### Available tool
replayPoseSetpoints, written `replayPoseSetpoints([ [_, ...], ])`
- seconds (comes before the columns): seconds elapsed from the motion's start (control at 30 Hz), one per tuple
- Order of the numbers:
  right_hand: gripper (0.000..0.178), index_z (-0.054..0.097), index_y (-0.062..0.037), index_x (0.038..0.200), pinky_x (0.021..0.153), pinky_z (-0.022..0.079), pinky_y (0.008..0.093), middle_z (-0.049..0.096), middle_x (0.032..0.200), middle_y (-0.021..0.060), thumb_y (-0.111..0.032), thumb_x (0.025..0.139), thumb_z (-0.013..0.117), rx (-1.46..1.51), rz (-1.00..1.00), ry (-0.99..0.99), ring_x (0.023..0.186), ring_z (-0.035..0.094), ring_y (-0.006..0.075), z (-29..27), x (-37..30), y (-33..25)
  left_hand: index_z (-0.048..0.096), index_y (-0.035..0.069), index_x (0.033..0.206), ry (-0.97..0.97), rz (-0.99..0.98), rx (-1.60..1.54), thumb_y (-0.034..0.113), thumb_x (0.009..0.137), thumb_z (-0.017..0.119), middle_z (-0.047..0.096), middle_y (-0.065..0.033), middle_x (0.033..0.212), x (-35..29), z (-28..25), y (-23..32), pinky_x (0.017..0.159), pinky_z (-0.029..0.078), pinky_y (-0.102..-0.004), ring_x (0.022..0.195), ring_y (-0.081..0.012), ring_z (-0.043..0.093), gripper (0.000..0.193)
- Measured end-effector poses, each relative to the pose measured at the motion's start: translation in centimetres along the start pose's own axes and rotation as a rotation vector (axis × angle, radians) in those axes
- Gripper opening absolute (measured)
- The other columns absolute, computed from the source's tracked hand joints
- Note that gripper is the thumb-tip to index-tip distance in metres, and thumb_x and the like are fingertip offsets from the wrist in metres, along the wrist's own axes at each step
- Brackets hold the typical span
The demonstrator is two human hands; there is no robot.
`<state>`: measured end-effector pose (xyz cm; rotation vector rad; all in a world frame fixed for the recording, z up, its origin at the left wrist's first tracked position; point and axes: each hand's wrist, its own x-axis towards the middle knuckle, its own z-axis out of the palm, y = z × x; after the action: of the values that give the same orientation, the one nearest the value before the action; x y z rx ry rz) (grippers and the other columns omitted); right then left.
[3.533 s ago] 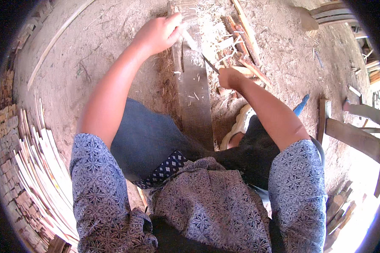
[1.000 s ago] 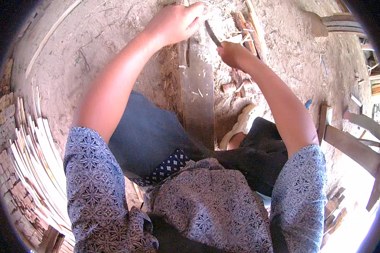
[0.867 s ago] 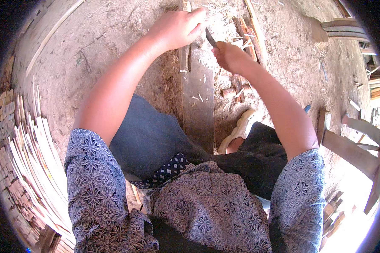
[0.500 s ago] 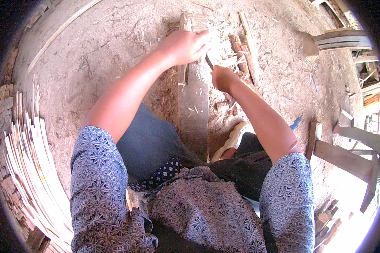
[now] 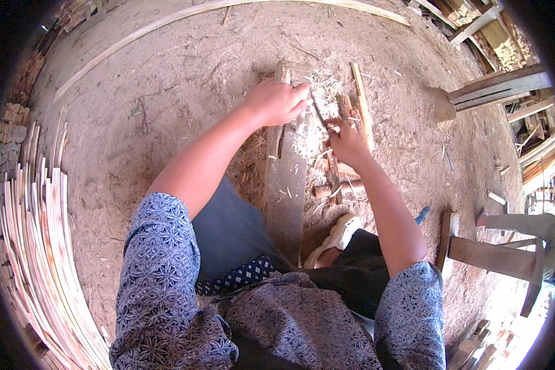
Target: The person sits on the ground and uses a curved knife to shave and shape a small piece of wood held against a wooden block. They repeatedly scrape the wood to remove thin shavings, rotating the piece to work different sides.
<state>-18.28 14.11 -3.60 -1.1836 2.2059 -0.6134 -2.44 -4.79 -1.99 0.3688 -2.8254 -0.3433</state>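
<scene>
Just forward and to the left of my right hand [image 5: 346,142], a slim knife with a dark, narrow blade [image 5: 319,111] points away toward my left hand [image 5: 277,103]. My right fingers are bent around the knife's near end, and its handle is covered by them. The tip lies just beside my left fingertips; contact cannot be determined. My left hand is closed, with thumb and forefinger drawn together, above the far part of a long, flat, grey-brown wooden plank [image 5: 285,191]. Whether it grips anything, I cannot tell. The plank runs from beneath that hand back toward my body.

Between and beyond the hands, pale, thin wood shavings [image 5: 330,97] are scattered over the plank's right edge and the ground. Right of them, ahead of my right hand, lies a long, straight, pale-yellow wooden strip [image 5: 361,102]. Nearer to me than my right hand is a short, reddish-brown, rounded piece of wood [image 5: 351,187], and nearer again a thick-soled, cream-coloured shoe [image 5: 338,237] on my foot. Well left of my left hand, long, pale, narrow wooden slats [image 5: 40,240] lie bunched together. Well right of my right hand stands a weathered, grey-brown wooden frame [image 5: 490,256].
</scene>
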Motion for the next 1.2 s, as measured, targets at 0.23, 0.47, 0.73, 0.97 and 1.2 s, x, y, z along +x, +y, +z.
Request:
replayPoseSetpoints([
  [0.23, 0.023, 0.048, -0.0057, 0.123, 0.074, 0.052, 0.0485, 0.069, 0.092, 0.0252, -0.017, 0.103, 0.051, 0.046, -0.016, 0.286, 0.088, 0.068, 0.0445, 8.9, -1.8, 3.2, 0.056, 0.005, 0.116, -0.054, 0.06, -0.02, 0.036, 0.102, 0.046, 0.068, -0.0181, 0.07, 0.8, -0.2, 1.0, 0.065, 0.054, -0.0539, 0.068, -0.0393, 0.068, 0.036],
  [0.47, 0.027, 0.048, -0.0092, 0.127, 0.077, 0.051, 0.0556, 0.069, 0.09, 0.0288, -0.024, 0.104, 0.05, 0.198, 0.047, 0.185, 0.089, 0.069, 0.0468, 8.8, -0.5, 3.1, 0.052, 0.007, 0.101, 0.032, 0.08, -0.047, 0.035, 0.103, 0.05, 0.063, -0.016, 0.062, -0.7, 0.6, -0.8, 0.057, 0.051, -0.0516, 0.061, -0.0386, 0.066, 0.029],
  [0.73, 0.03, 0.042, -0.0119, 0.13, 0.087, 0.048, 0.0614, 0.067, 0.102, 0.034, -0.024, 0.103, 0.047, -0.027, 0.156, 0.014, 0.101, 0.063, 0.0542, 11.4, -0.8, 7.4, 0.056, 0.007, 0.11, -0.084, 0.113, 0.0, 0.034, 0.104, 0.045, 0.064, -0.0115, 0.062, 1.2, -0.1, 1.0, 0.057, 0.055, -0.0465, 0.057, -0.0286, 0.066, 0.03],
  [0.97, 0.032, 0.054, -0.0091, 0.127, 0.087, 0.051, 0.0506, 0.069, 0.102, 0.0275, -0.031, 0.103, 0.051, 0.119, 0.125, 0.065, 0.097, 0.068, 0.0446, 10.3, 1.3, 7.6, 0.052, 0.008, 0.099, -0.086, 0.043, -0.103, 0.03, 0.101, 0.051, 0.061, -0.0121, 0.06, 0.1, -0.2, -0.5, 0.055, 0.05, -0.0479, 0.057, -0.0328, 0.063, 0.022],
  [1.2, 0.03, 0.048, -0.0045, 0.129, 0.063, 0.051, 0.0369, 0.064, 0.074, 0.0087, -0.024, 0.107, 0.051, 0.72, 0.116, 0.253, 0.062, 0.061, 0.0159, 7.5, -0.1, -1.1, 0.054, 0.009, 0.096, 0.026, 0.019, -0.142, 0.025, 0.093, 0.058, 0.068, -0.0151, 0.076, -0.7, 0.5, -2.2, 0.063, 0.051, -0.0501, 0.074, -0.0377, 0.068, 0.017],
])
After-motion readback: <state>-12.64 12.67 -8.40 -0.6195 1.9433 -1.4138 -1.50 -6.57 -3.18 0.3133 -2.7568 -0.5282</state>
